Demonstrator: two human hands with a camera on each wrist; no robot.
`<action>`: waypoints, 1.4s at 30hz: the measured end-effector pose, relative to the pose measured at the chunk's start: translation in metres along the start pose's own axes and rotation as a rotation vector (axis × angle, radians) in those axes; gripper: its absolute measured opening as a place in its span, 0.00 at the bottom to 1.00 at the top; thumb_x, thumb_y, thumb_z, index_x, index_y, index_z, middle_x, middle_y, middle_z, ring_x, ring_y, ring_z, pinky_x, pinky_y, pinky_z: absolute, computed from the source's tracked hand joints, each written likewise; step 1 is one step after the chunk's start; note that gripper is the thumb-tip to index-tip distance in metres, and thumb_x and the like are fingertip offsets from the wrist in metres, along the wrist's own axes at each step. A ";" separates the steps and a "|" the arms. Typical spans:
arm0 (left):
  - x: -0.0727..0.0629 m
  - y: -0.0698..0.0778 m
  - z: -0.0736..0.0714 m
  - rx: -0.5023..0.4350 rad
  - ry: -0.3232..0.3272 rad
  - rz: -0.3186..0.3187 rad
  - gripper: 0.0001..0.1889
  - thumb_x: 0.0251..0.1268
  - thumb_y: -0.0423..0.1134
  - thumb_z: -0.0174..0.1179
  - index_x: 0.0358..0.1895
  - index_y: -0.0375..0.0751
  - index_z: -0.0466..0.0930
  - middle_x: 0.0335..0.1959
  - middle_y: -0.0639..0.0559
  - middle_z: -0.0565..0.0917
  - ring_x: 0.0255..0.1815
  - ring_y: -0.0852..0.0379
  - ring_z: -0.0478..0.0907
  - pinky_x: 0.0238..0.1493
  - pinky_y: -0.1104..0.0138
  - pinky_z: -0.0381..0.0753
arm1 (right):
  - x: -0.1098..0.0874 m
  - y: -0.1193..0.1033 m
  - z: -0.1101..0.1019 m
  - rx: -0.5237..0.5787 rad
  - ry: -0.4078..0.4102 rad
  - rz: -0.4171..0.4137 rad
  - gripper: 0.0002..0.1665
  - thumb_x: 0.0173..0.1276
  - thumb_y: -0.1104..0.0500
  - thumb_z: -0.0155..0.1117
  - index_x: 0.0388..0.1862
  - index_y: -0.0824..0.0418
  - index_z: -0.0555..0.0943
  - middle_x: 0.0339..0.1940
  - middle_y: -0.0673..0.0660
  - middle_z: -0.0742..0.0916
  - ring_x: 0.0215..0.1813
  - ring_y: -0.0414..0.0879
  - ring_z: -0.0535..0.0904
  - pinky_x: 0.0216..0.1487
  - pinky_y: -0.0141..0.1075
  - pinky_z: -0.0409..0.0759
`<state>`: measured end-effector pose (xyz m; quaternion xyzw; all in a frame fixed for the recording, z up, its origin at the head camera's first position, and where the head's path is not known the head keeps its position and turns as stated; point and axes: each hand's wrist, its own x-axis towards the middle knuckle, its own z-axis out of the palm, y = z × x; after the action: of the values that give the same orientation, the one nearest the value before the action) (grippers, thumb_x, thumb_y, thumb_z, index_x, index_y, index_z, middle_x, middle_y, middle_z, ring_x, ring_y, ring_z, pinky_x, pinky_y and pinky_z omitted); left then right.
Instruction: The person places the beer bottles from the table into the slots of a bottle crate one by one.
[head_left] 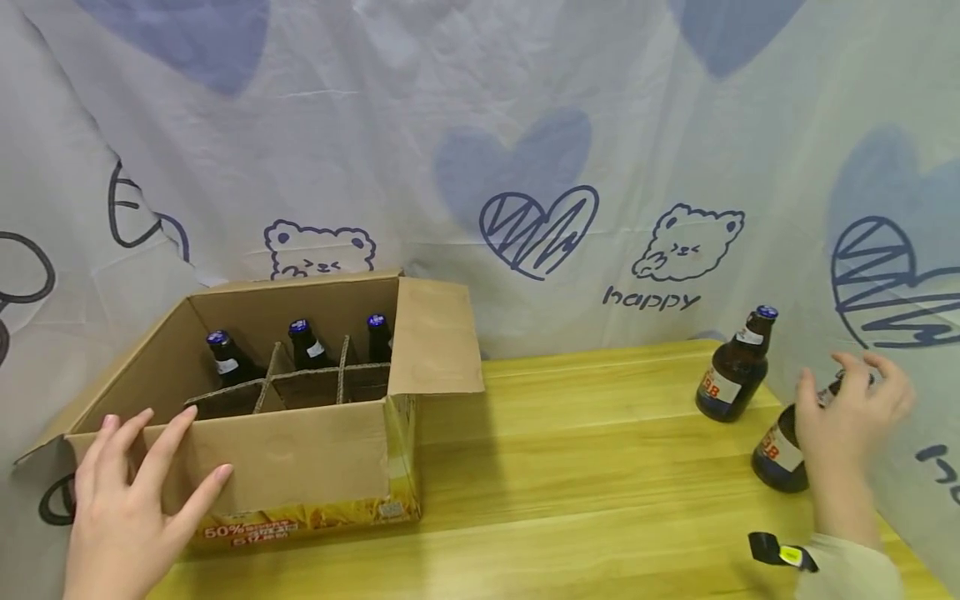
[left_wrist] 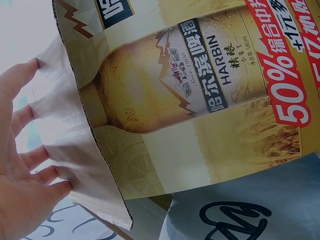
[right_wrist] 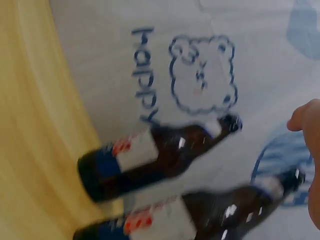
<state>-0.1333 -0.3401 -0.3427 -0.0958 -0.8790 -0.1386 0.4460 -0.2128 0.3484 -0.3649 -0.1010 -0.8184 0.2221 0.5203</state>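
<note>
My left hand touches the folded-down front flap of an open cardboard beer box, fingers spread over it. The left wrist view shows the fingertips against the brown flap, beside the printed bottle picture. Inside the box stand three dark bottles with blue caps, one of them a beer bottle in the middle. At the right, my right hand hovers around the neck of a brown beer bottle, partly hiding it, with fingers apart and loosely bent. A second beer bottle stands upright just behind it.
Cardboard dividers split the box into compartments, and its right flap sticks out sideways. Box and bottles stand on a yellow wood-grain table. A printed cloth hangs behind and along both sides. A black strap hangs at the right wrist.
</note>
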 end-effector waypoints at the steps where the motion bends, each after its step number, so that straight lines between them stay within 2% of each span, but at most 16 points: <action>1: 0.000 0.000 0.000 0.000 0.001 -0.002 0.44 0.59 0.78 0.45 0.64 0.45 0.75 0.60 0.23 0.69 0.71 0.24 0.57 0.76 0.38 0.48 | -0.003 0.004 -0.002 -0.005 0.003 0.039 0.27 0.72 0.53 0.56 0.60 0.72 0.71 0.64 0.72 0.66 0.70 0.67 0.55 0.73 0.55 0.52; 4: -0.001 0.000 0.000 0.001 0.008 -0.006 0.44 0.59 0.78 0.45 0.64 0.46 0.75 0.60 0.23 0.69 0.71 0.25 0.58 0.76 0.39 0.49 | -0.010 0.014 -0.008 0.001 -0.024 0.201 0.31 0.71 0.53 0.58 0.68 0.65 0.65 0.68 0.69 0.63 0.74 0.61 0.52 0.76 0.51 0.51; 7: -0.002 -0.001 0.001 0.001 0.010 -0.009 0.44 0.58 0.78 0.45 0.63 0.46 0.75 0.61 0.24 0.69 0.72 0.25 0.57 0.77 0.40 0.48 | -0.015 0.021 -0.012 0.010 -0.100 0.400 0.39 0.69 0.53 0.60 0.74 0.57 0.57 0.73 0.63 0.58 0.76 0.56 0.48 0.79 0.48 0.49; 9: -0.002 -0.001 0.002 0.001 0.009 -0.006 0.43 0.58 0.78 0.45 0.64 0.47 0.75 0.61 0.24 0.69 0.72 0.26 0.57 0.77 0.40 0.48 | -0.016 0.025 -0.013 0.012 -0.164 0.506 0.44 0.68 0.53 0.62 0.77 0.55 0.52 0.75 0.62 0.55 0.77 0.56 0.46 0.80 0.50 0.48; 11: -0.002 -0.002 0.002 0.000 0.007 -0.005 0.43 0.58 0.78 0.45 0.64 0.47 0.75 0.61 0.24 0.68 0.72 0.26 0.56 0.77 0.40 0.48 | -0.017 0.030 -0.013 0.005 -0.236 0.577 0.48 0.68 0.51 0.62 0.79 0.55 0.47 0.76 0.63 0.53 0.77 0.58 0.45 0.80 0.52 0.47; 13: -0.001 -0.002 0.003 -0.001 0.004 -0.001 0.43 0.59 0.78 0.45 0.65 0.47 0.74 0.61 0.23 0.68 0.72 0.25 0.56 0.76 0.39 0.48 | -0.018 0.035 -0.012 0.000 -0.289 0.606 0.51 0.68 0.51 0.63 0.79 0.58 0.45 0.76 0.67 0.53 0.77 0.62 0.45 0.79 0.55 0.47; 17: 0.000 -0.001 0.003 0.002 -0.006 0.003 0.44 0.59 0.78 0.45 0.66 0.47 0.74 0.61 0.23 0.68 0.72 0.25 0.56 0.76 0.39 0.48 | -0.021 0.044 -0.008 -0.025 -0.348 0.607 0.52 0.67 0.50 0.63 0.78 0.64 0.46 0.74 0.74 0.54 0.75 0.67 0.47 0.76 0.59 0.49; 23: -0.001 -0.001 0.003 0.017 0.020 -0.028 0.44 0.58 0.79 0.43 0.63 0.48 0.76 0.61 0.25 0.69 0.72 0.26 0.57 0.76 0.40 0.49 | -0.025 0.052 0.000 -0.050 -0.381 0.583 0.50 0.67 0.49 0.62 0.74 0.74 0.50 0.70 0.81 0.58 0.72 0.73 0.50 0.72 0.63 0.51; 28: -0.003 0.000 0.004 0.010 0.012 -0.055 0.44 0.57 0.80 0.43 0.63 0.49 0.76 0.62 0.26 0.69 0.73 0.27 0.56 0.77 0.40 0.49 | -0.025 0.055 0.002 -0.050 -0.344 0.540 0.44 0.68 0.52 0.61 0.70 0.79 0.56 0.64 0.82 0.64 0.68 0.76 0.55 0.70 0.63 0.52; 34: 0.000 0.001 0.003 0.004 0.010 -0.029 0.44 0.58 0.79 0.44 0.64 0.48 0.75 0.62 0.25 0.69 0.73 0.27 0.56 0.76 0.39 0.49 | -0.028 0.058 0.000 -0.063 -0.273 0.431 0.41 0.64 0.53 0.66 0.62 0.82 0.64 0.57 0.83 0.71 0.63 0.76 0.60 0.68 0.61 0.52; 37: 0.001 0.000 0.003 0.002 0.000 -0.023 0.44 0.58 0.79 0.44 0.64 0.48 0.75 0.62 0.25 0.68 0.73 0.26 0.56 0.76 0.38 0.48 | -0.029 0.056 -0.001 -0.068 -0.241 0.411 0.41 0.64 0.51 0.66 0.61 0.83 0.65 0.56 0.83 0.72 0.63 0.75 0.60 0.69 0.60 0.52; 42: -0.001 0.000 0.002 0.008 0.000 -0.026 0.44 0.58 0.79 0.44 0.64 0.48 0.75 0.62 0.25 0.68 0.73 0.26 0.56 0.76 0.39 0.48 | -0.027 0.049 -0.002 -0.093 -0.252 0.389 0.42 0.63 0.49 0.68 0.60 0.82 0.67 0.55 0.82 0.73 0.62 0.74 0.61 0.68 0.60 0.53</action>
<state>-0.1344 -0.3396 -0.3453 -0.0827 -0.8808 -0.1409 0.4444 -0.2026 0.3815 -0.4091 -0.2523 -0.8514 0.2912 0.3559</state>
